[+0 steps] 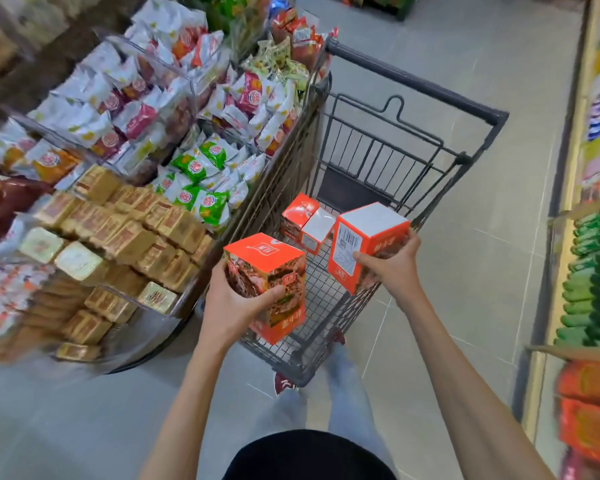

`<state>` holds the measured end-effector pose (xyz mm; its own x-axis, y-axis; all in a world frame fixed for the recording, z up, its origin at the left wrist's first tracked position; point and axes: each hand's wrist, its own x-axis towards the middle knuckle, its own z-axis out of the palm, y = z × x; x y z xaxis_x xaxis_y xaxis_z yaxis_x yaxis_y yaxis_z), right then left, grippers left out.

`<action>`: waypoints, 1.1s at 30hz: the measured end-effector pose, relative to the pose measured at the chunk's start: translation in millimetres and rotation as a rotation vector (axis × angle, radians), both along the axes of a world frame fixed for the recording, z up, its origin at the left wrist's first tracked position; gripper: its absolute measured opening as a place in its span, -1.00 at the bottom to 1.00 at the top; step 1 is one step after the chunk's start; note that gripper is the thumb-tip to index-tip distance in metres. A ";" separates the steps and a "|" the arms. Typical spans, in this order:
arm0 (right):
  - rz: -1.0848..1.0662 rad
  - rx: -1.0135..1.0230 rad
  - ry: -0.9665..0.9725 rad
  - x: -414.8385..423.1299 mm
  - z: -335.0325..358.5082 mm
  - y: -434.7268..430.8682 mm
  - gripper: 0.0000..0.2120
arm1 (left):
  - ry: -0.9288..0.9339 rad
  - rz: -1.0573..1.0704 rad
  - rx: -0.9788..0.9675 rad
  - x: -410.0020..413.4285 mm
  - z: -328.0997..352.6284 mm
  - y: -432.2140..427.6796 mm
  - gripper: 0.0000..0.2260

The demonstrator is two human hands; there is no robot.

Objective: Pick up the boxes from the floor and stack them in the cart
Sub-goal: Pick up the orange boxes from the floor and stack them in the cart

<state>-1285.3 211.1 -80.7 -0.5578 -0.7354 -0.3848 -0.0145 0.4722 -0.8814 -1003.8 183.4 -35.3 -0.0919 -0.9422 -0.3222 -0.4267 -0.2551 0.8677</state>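
My left hand point(236, 301) grips an orange food box point(274, 289) from its left side, held over the near rim of the dark wire cart point(409, 157). My right hand point(392, 266) grips a second orange box point(364, 244) with a white top and a barcode label, tilted above the cart's near right corner. Two more orange and white boxes point(305, 221) lie side by side on the cart's wire floor, toward its left wall.
A curved display stand point(118, 174) heaped with snack packets and gold-wrapped blocks presses against the cart's left side. Shelves of green and orange goods point(593, 292) line the right edge. Grey tiled floor point(465, 64) lies beyond the cart. My legs stand just behind it.
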 end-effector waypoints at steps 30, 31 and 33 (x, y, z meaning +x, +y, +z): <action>-0.027 0.433 -0.124 -30.0 -238.6 -124.5 0.32 | -0.133 -0.058 0.217 -71.9 -143.4 -89.9 -0.06; -0.050 0.423 -0.135 -30.3 -245.3 -125.4 0.35 | -0.136 -0.058 0.225 -71.2 -148.5 -88.8 -0.05; -0.057 0.404 -0.171 -33.7 -251.1 -125.6 0.23 | -0.137 -0.068 0.236 -69.7 -158.7 -87.1 -0.07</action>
<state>-1318.9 85.4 -331.8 -0.4960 -0.4773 -0.7253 0.1514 0.7750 -0.6135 -1073.5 96.4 -194.0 -0.0925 -0.8328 -0.5458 -0.5588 -0.4102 0.7207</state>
